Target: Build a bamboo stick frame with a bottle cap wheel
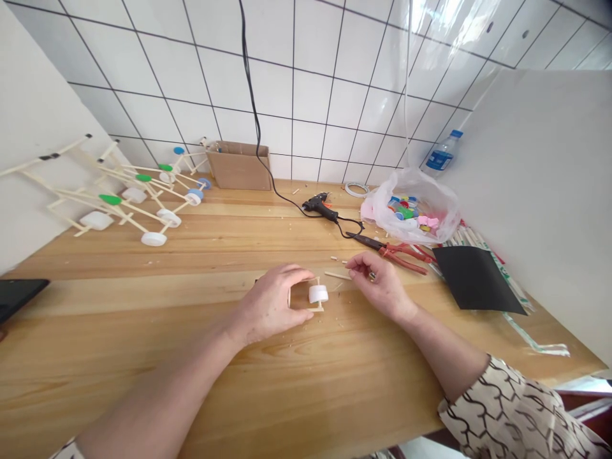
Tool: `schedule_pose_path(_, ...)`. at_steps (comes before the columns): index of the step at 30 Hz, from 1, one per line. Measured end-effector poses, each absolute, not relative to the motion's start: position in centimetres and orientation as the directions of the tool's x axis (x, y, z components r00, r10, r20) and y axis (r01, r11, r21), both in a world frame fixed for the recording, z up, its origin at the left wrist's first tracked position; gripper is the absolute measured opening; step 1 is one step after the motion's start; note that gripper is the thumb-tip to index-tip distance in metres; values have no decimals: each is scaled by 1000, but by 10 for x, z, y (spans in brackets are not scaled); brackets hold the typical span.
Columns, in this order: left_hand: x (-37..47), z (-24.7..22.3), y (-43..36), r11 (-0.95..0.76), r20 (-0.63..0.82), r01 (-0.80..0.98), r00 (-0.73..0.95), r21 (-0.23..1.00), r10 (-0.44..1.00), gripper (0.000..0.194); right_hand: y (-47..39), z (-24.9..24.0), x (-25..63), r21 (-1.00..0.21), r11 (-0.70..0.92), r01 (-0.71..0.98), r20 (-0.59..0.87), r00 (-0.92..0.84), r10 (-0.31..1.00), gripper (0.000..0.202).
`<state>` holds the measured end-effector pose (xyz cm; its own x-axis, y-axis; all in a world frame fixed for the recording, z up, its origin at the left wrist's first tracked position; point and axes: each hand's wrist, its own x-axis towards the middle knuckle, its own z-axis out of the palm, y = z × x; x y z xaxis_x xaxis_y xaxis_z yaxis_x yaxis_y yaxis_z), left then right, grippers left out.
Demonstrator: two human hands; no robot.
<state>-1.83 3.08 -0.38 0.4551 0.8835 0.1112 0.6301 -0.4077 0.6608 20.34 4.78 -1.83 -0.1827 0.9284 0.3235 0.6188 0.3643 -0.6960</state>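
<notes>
"Where is the little stick frame [315,310]?"

"It is near the middle of the bench [287,395]. My left hand [268,299] has it, with the thumb on the near side and fingers on the far side. That grip is curved around the frame."

"What is on the frame?"

"A fat white wheel [318,294], at the end by my right hand [382,293]."

"And what does your right grip hold?"

"The finger and thumb are close together, but I cannot tell if they hold anything. A loose stick [336,275] lies just beside their tips."

"What else do you see?"

"The black glue gun [325,207] and the pliers [406,256] with red handles lie past my hands. The plastic bag [375,207] of bright caps is near the far right corner, and a black sheet [478,277] is by the right edge. Bigger stick frames [153,239] with wheels fill the far left corner, beside a brown box [241,171]."
</notes>
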Motion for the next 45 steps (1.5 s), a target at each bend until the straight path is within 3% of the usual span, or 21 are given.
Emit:
schedule_pose_path(6, -19, -4, 30, -422, 127, 604, 468, 677, 874, 40, 33, -7, 197, -649, 476, 594, 362, -310, 879, 8)
schedule_pose_path(10, -19, -5, 31, -411, 127, 604, 456, 683, 881, 43, 23, -2, 193, -544, 652, 529, 431, -491, 758, 22)
schedule_pose_path(15, -18, -8, 31, -414, 129, 599, 460, 685, 879, 45, 23, -10, 191, -514, 674, 531, 412, -536, 737, 40)
schedule_pose_path(25, -17, -11, 29, -416, 121, 592, 472, 691, 873, 46, 24, -10, 184, -518, 656, 549, 378, -540, 752, 15)
schedule_pose_path(45, -17, -12, 29, -430, 146, 587, 468, 686, 872, 49, 25, -11, 184, -515, 668, 537, 369, -564, 738, 12)
